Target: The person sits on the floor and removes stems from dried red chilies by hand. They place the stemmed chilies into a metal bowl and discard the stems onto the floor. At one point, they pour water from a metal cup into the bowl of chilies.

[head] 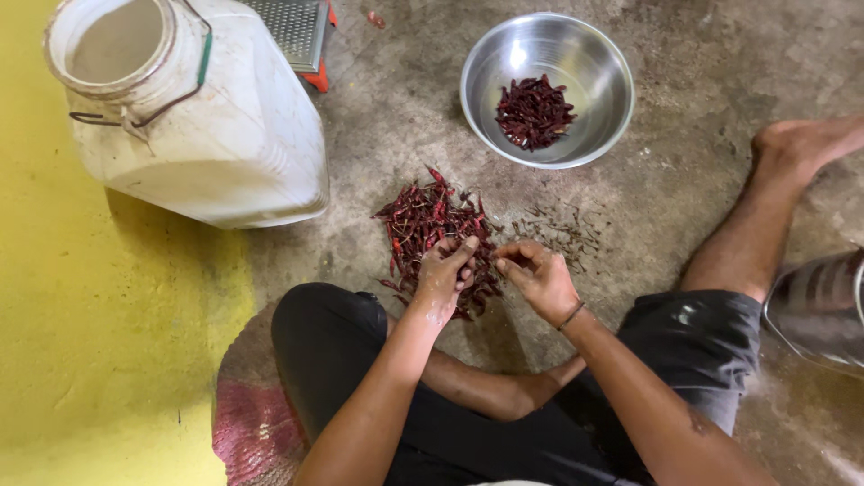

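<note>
Bare concrete floor (pixel 684 189) here, with a heap of dried red chillies (pixel 423 220) right in front of the seated person. Left hand (pixel 443 277) and right hand (pixel 538 279) are both pinched on one chilli (pixel 486 254) above the heap's near edge; can't tell which way it points. Steel bowl (pixel 589 67) beyond holds more chillies, white plastic jar (pixel 234 135) off left.

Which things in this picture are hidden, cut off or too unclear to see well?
- Head view: left hand and right hand cover whatever the fingertips pinch; their grip is unclear.
- Metal grater: cut by top edge, partly behind the white plastic jug.
- Striped steel vessel: cut by right edge.
- Small stems beside the dried red chilli pile: too small.
</note>
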